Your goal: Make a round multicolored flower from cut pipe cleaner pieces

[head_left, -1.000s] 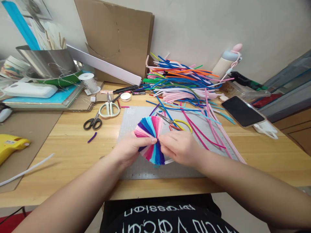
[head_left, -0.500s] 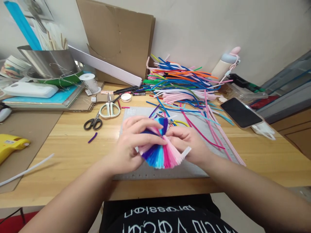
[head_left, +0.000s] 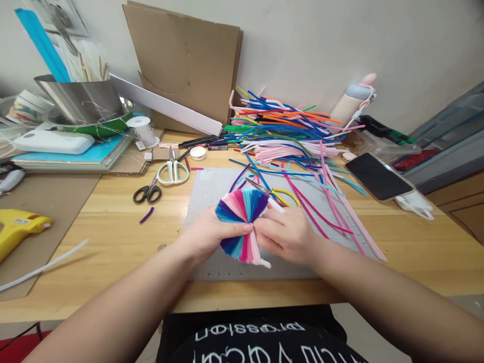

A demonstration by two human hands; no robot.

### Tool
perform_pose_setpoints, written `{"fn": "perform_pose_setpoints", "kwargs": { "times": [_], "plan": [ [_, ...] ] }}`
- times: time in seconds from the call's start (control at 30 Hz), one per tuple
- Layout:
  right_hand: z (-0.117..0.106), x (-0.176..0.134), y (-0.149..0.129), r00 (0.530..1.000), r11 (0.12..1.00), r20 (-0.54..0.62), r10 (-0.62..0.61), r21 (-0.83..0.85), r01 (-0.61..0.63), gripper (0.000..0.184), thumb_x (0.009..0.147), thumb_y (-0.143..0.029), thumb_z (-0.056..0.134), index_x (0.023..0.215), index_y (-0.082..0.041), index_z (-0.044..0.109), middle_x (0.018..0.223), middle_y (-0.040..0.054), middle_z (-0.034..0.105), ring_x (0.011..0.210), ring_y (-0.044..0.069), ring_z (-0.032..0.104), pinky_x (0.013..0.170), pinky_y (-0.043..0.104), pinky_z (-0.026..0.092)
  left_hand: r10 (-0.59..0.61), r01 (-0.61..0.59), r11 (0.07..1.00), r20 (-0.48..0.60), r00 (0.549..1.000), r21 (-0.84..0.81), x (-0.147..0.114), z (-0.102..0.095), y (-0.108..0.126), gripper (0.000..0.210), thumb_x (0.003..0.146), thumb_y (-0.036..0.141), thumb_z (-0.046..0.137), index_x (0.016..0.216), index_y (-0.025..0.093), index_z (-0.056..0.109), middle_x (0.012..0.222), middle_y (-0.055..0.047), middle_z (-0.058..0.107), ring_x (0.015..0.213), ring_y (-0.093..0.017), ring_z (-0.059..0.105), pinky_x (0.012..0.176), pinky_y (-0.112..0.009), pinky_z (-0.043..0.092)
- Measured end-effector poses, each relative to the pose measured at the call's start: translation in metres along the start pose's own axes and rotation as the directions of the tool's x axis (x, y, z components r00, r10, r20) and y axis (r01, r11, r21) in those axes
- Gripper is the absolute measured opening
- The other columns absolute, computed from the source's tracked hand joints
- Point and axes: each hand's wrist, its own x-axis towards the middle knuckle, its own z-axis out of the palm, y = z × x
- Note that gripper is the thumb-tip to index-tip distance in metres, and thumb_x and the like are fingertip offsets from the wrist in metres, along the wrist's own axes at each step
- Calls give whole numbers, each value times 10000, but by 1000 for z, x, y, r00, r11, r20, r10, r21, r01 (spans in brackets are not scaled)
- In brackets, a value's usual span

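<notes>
A round fan of pipe cleaners (head_left: 247,204), banded in pink, magenta, purple and blues, is spread out above the grey cutting mat (head_left: 227,272). My left hand (head_left: 206,232) grips it from the left, thumb pressed across its middle and the other fingers hidden behind. At the right side of its centre my right hand (head_left: 285,229) is closed in a pinch on the fan; the fingertips are partly hidden. A white end sticks out at the fan's lower edge, another by my right knuckles. Just behind lie pliers with yellow handles (head_left: 280,194).
Loose pipe cleaners (head_left: 283,121) are heaped at the back. White-handled scissors (head_left: 173,171) and black-handled scissors (head_left: 147,192) lie left of the mat. A yellow glue gun (head_left: 18,227) is far left, a phone (head_left: 378,176) at right. Cardboard (head_left: 181,65) leans on the wall.
The fan has turned and opened into a nearly full round, its face towards me. My left fingers have gone from its front to behind it, leaving the thumb in front.
</notes>
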Motion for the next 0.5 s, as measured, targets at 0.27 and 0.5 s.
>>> {"fn": "perform_pose_setpoints", "kwargs": {
  "times": [0.27,0.5],
  "plan": [
    [-3,15,-11,828,490,315,465,687,-536,183,785,-221,469,621,-164,529,531,-32,460,479,81,398,467,209,294,465,-379,748,-23,885,545,-10,3,14,110,688,223,713,784,174,690,753,-47,706,693,-174,638,664,-303,486],
    [-12,19,-14,712,237,445,544,732,-639,165,784,-234,443,631,-181,480,498,-60,353,420,73,315,405,201,265,768,-650,285,238,595,704,-12,-6,26,301,712,157,677,974,308,686,1025,-1,703,1016,-201,594,980,-368,346]
  ]
}}
